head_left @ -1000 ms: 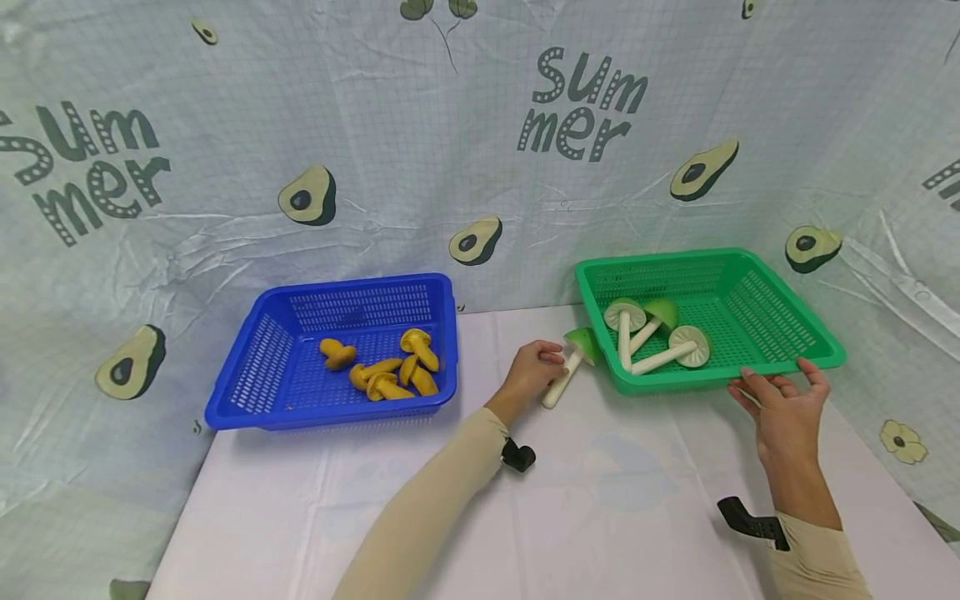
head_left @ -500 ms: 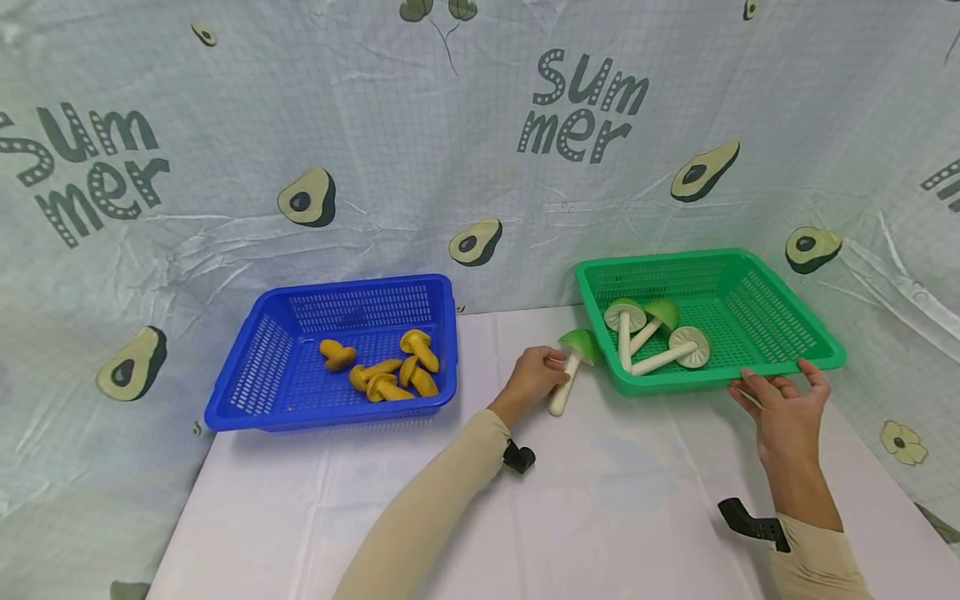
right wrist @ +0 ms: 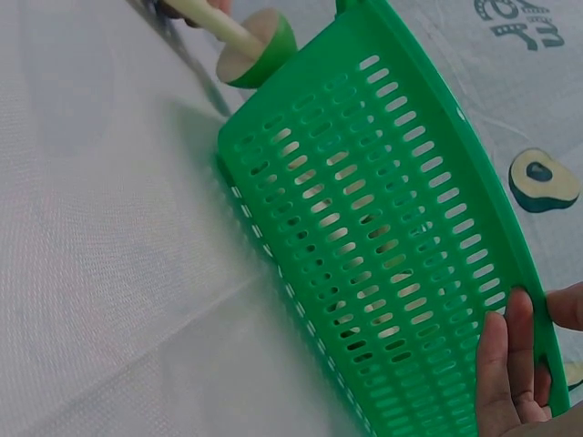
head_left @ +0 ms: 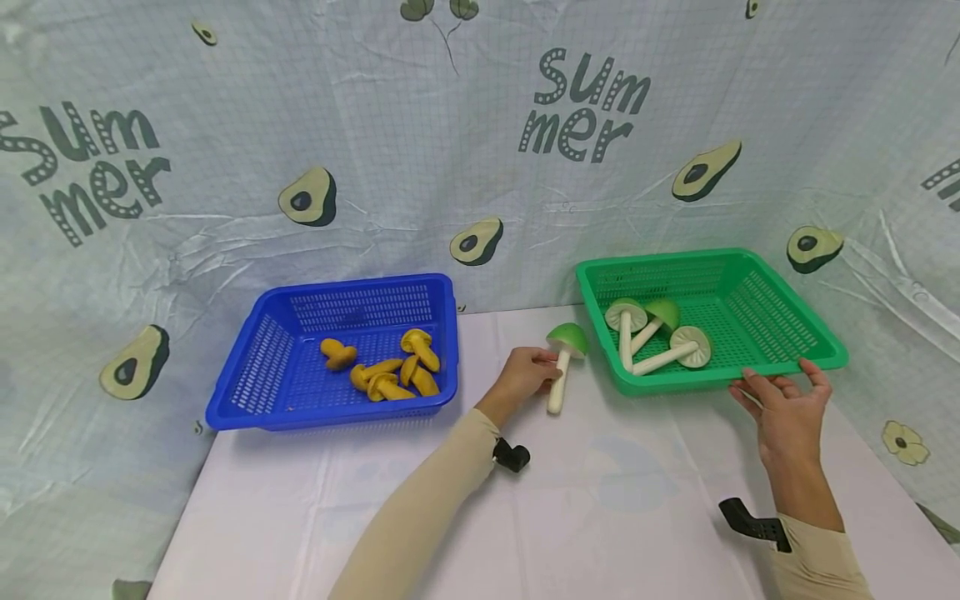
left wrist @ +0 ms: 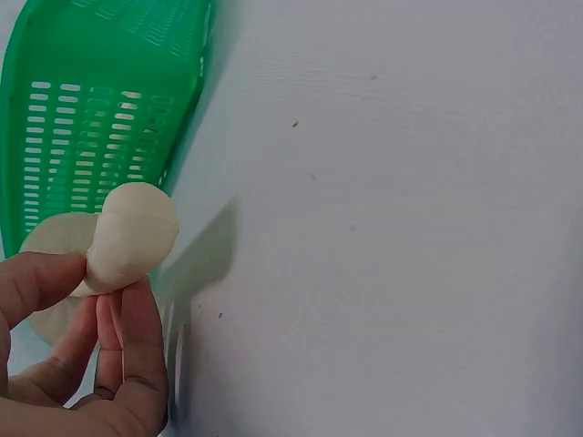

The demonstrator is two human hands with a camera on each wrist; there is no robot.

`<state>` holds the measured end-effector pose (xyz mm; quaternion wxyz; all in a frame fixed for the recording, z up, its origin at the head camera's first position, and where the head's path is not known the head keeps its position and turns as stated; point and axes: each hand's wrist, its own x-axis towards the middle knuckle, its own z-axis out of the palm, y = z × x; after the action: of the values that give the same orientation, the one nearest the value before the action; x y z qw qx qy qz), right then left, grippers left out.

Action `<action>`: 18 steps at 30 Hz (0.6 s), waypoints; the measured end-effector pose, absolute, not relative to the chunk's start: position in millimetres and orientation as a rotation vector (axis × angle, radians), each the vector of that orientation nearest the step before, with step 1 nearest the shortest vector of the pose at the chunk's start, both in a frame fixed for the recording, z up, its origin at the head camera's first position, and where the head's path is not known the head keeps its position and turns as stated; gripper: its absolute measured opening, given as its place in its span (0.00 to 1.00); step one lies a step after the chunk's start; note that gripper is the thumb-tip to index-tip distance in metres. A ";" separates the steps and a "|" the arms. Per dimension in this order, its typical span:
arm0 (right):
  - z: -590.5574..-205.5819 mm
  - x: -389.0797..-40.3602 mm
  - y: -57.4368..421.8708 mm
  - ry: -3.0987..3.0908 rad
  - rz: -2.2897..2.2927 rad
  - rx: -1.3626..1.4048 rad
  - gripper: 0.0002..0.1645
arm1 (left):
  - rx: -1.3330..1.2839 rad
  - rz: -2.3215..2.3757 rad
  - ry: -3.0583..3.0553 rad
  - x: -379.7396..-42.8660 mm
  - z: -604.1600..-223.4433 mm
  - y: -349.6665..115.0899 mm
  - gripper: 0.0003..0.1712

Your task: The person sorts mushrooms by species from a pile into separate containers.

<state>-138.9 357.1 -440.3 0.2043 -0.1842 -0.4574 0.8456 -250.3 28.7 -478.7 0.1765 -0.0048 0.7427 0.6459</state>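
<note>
Between thumb and fingertips, my left hand (head_left: 523,377) pinches the white stem of a green-capped toy mushroom (head_left: 567,340), just left of the green basket (head_left: 675,382). Its rounded stem end faces the camera in the left wrist view, where the mushroom (left wrist: 137,232) partly covers its own pale cap underside. My right hand (head_left: 789,417) holds the basket's front rim near the right corner. The right wrist view shows that hand (right wrist: 512,378) with its thumb over the rim and fingers against the outer wall. Inside the basket lie 3 more green-capped mushrooms (head_left: 626,321), at its left side.
A blue basket (head_left: 300,415) stands at the left with several yellow mushrooms (head_left: 420,348) in it. White cloth covers the table (head_left: 600,517). Behind both baskets hangs a printed curtain (head_left: 405,150) with avocado shapes and lettering.
My left hand has drawn the mushroom slightly left, away from the green basket, and its cap has swung left. The right hand and both baskets stay where they were.
</note>
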 end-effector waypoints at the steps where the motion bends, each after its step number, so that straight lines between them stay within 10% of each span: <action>1: -439.9 -139.0 357.3 -1.263 2.366 -0.512 0.53 | -0.020 1.836 2.100 -250.7 -479.2 28.7 0.14; 18: -441.3 -139.8 357.8 -1.260 2.366 -0.512 0.52 | -0.010 2.017 1.933 -255.6 -459.5 26.1 0.16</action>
<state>-139.8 357.8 -441.3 0.2047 -0.1835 -0.4520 0.8486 -255.6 26.1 -459.5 0.1732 -0.0036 0.6814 0.7111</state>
